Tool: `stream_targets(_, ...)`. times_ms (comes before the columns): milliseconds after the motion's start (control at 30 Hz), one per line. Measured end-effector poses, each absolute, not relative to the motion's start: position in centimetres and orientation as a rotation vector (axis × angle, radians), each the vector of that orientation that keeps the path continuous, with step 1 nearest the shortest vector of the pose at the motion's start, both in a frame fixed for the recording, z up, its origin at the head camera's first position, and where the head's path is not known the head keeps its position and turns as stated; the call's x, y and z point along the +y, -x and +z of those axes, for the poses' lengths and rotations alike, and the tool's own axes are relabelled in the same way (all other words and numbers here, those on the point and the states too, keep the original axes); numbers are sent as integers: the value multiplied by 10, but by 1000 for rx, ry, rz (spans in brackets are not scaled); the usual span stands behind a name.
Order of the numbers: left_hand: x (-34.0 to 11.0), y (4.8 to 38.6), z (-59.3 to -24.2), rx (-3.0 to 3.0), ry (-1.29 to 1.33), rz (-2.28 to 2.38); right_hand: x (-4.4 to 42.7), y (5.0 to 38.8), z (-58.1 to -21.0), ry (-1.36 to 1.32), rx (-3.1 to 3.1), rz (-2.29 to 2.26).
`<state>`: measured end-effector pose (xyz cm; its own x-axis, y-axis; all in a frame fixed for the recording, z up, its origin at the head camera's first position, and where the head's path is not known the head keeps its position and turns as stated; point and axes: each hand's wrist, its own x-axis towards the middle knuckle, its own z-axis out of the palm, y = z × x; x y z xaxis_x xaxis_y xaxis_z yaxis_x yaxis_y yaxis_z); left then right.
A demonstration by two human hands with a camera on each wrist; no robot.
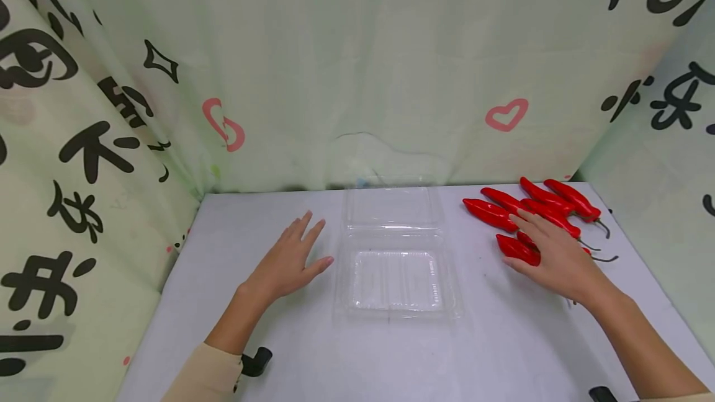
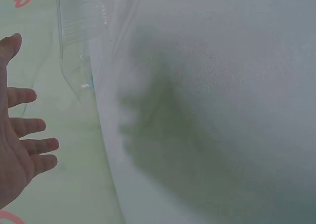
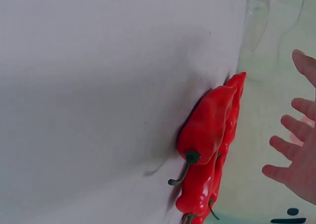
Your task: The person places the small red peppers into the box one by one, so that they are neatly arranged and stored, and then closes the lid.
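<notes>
An opened clear plastic clamshell box (image 1: 396, 278) lies mid-table, its lid (image 1: 393, 208) folded back toward the curtain. My left hand (image 1: 292, 259) hovers just left of the box, fingers spread, holding nothing. In the left wrist view the same hand (image 2: 19, 140) shows its fingers extended and apart. Several red chili peppers (image 1: 488, 213) with green stems lie in a loose group at the table's right. Above the nearer ones is my right hand (image 1: 553, 256), partly hiding them. The right wrist view shows that hand (image 3: 301, 150) with extended fingers, apart from the peppers (image 3: 205, 125).
A white table (image 1: 268, 352) carries everything. Pale green curtains (image 1: 357, 79) with black characters and pink hearts hang behind it and at both sides. Black straps or mounts (image 1: 257, 361) show near both wrists.
</notes>
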<state>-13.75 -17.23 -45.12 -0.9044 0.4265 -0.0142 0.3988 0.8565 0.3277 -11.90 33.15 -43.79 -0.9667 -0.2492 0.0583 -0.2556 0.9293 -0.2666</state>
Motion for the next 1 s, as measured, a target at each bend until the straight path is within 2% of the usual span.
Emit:
stream_targets(467,-163,138,-458,2794,-603,718,349,118,-446,-353,-3144,717)
stream_targets(1000,-150,141,-464,2684,-532,971,359,118,-453,-343,-3196,793)
